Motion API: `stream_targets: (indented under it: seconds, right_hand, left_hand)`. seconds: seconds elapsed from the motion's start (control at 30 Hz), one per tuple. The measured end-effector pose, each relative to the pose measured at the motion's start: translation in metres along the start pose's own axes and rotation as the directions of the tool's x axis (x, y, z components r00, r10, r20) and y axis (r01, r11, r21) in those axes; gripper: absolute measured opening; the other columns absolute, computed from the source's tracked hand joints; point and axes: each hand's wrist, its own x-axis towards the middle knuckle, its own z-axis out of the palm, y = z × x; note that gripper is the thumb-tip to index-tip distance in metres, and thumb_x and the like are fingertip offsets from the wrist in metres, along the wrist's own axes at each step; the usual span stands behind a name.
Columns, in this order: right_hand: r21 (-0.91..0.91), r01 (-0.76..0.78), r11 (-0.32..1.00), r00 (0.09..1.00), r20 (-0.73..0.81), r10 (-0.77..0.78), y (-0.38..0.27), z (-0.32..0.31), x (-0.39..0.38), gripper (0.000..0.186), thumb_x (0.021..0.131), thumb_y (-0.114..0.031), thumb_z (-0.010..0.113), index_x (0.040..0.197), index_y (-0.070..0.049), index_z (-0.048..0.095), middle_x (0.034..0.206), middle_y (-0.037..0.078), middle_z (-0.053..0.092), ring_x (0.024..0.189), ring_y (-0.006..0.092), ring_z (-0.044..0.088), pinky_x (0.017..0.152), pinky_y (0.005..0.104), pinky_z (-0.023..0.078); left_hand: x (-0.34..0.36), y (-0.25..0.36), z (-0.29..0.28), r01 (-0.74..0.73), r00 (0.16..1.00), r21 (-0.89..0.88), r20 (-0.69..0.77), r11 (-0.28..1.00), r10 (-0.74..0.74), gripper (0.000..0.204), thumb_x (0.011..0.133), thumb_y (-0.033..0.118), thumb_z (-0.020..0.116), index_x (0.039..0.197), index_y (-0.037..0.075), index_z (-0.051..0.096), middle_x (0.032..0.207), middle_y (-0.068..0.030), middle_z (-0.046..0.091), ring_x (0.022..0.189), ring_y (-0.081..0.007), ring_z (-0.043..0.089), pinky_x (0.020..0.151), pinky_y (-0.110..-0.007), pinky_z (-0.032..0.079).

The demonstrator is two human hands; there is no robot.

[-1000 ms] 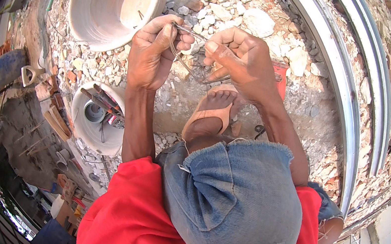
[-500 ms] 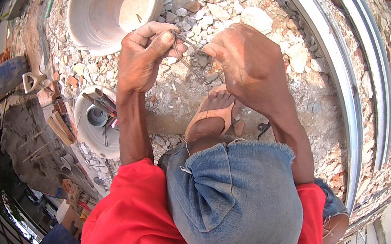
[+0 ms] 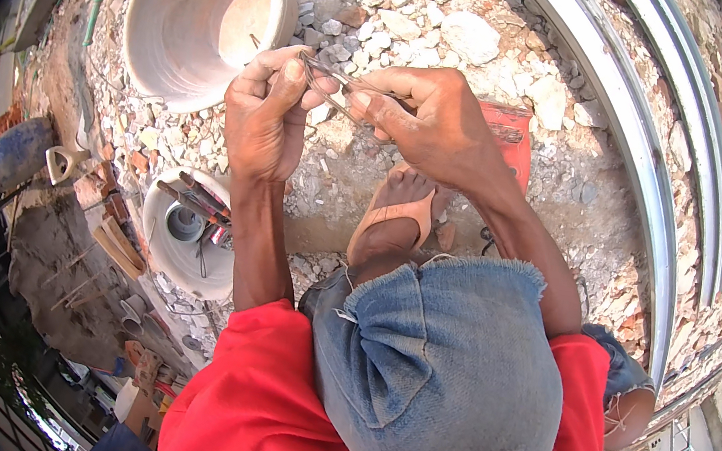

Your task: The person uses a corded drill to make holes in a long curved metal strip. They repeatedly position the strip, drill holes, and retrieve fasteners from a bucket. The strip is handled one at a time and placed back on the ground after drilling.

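My left hand is closed, pinching a bundle of thin bent wire between thumb and fingers. My right hand grips the other end of the wire, its fingers curled and partly overlapping. Both hands are held above the rubble, over my sandalled foot. A large pale bucket lies just beyond my left hand. Behind my right hand is a red case or box, partly hidden by that hand.
A smaller pale bucket with tools and a metal tin stands at left. Long metal channels run along the right over broken stone. A blue container, a pale handle and wood offcuts lie at far left.
My right hand has moved left along the wire, closer to my left hand, and turned. My left hand has shifted slightly left, still pinching the wire.
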Motion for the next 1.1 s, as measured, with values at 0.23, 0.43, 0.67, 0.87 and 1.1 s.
stream_targets:
  seconds: [0.23,0.43,0.67,0.87,1.1]
  right_hand:
    - [0.21,0.02,0.977,0.996,0.081,-0.038,-0.004,0.005,-0.005,0.024,0.099,-0.016,0.068,0.105,0.006,0.074,0.079,0.007,0.071,0.069,0.0092,0.063,0.064,0.0275,0.052]
    - [0.394,0.039,0.918,0.999,-0.001,-0.042,-0.011,0.006,-0.011,0.02,0.101,-0.01,0.062,0.103,0.006,0.074,0.083,0.006,0.072,0.066,0.0079,0.064,0.061,0.0261,0.052]
    - [-0.059,0.124,0.991,0.969,-0.207,-0.134,0.004,-0.018,-0.004,0.021,0.1,-0.011,0.064,0.104,0.006,0.076,0.084,0.009,0.074,0.066,0.0101,0.065,0.061,0.0269,0.053]
    - [0.155,0.07,0.985,0.976,-0.216,-0.036,0.017,-0.017,0.006,0.032,0.105,-0.021,0.062,0.123,0.004,0.07,0.108,0.012,0.073,0.091,0.0157,0.07,0.072,0.0266,0.056]
    - [0.386,0.006,0.922,0.999,0.038,-0.022,0.009,-0.015,0.004,0.047,0.107,-0.04,0.055,0.12,0.003,0.069,0.111,0.013,0.072,0.102,0.0186,0.069,0.086,0.031,0.054]
  left_hand:
    - [0.006,0.0,0.018,-0.153,0.986,0.141,0.09,0.978,0.142,0.021,0.103,0.011,0.065,0.114,-0.006,0.063,0.095,-0.0162,0.072,0.072,-0.015,0.066,0.065,-0.028,0.055]
    - [0.008,-0.006,0.024,-0.143,0.985,-0.053,0.086,0.988,0.147,0.022,0.104,0.015,0.064,0.115,-0.004,0.059,0.09,-0.0139,0.068,0.069,-0.0145,0.063,0.064,-0.028,0.054]
    - [0.005,0.008,0.033,-0.035,0.997,0.081,0.076,0.996,0.029,0.022,0.105,0.017,0.062,0.115,-0.003,0.058,0.088,-0.0094,0.064,0.075,-0.0132,0.06,0.063,-0.027,0.051]
    - [-0.003,0.001,0.041,-0.022,1.0,-0.103,-0.023,0.994,0.02,0.021,0.106,0.017,0.06,0.121,0.003,0.052,0.091,-0.0063,0.061,0.072,-0.0094,0.052,0.06,-0.024,0.045]
    - [-0.005,0.0,0.032,-0.125,0.992,0.067,0.036,0.99,0.122,0.02,0.106,0.015,0.06,0.122,0.005,0.053,0.094,-0.0053,0.06,0.076,-0.0107,0.051,0.063,-0.024,0.042]
